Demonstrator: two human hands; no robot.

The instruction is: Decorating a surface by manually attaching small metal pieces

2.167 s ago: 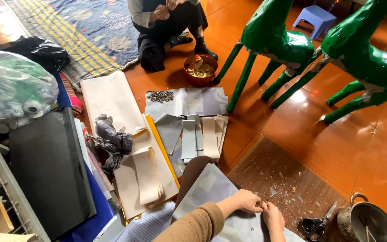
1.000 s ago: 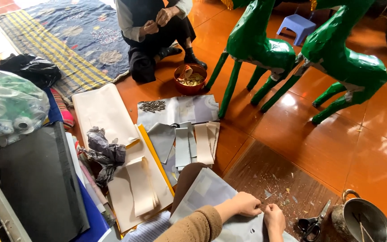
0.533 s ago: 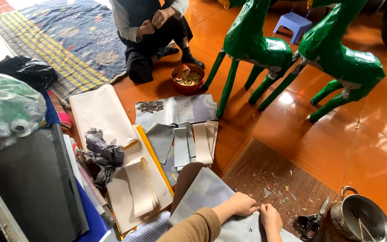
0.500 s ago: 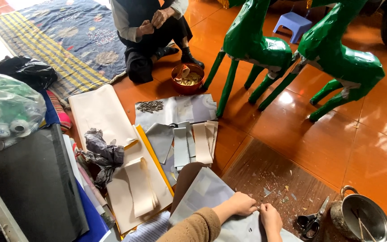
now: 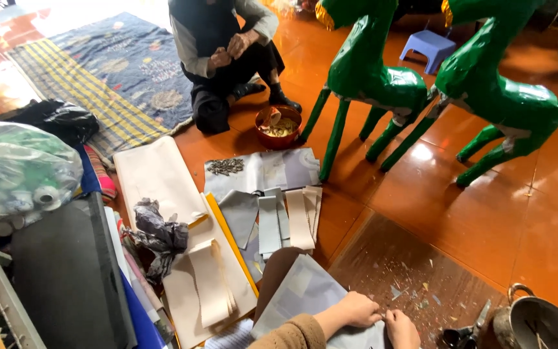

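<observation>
**Two hands pinching a grey paper sheet at the bottom edge of the view**

The left hand [image 5: 356, 310] and the right hand [image 5: 400, 328] are meeting close together, almost touching, low in the picture. Both are resting on a grey paper sheet [image 5: 305, 294] that is lying on the floor in front of the person. The fingers [image 5: 374, 315] of the left hand are curling closed and are pinching the right edge of the sheet; the fingers of the right hand are bending closed in the same place, just beside them, and seem to be gripping the same edge. The rest of the sheet is spreading out to the left of the hands, under the brown sleeve [image 5: 292, 333].

To the right of the hands, black scissors [image 5: 465, 331] are lying beside a metal pot [image 5: 537, 323]. Further up, cut paper strips [image 5: 285, 216] are lying in a row. Another person [image 5: 224, 55] is sitting behind a bowl [image 5: 279, 126], next to two green animal figures [image 5: 440, 84].

Compared with half a second before, the hands are staying in the same pinch on the sheet; only the view is shifting a little, so the pot and the figures are appearing slightly lower and to the right.
</observation>
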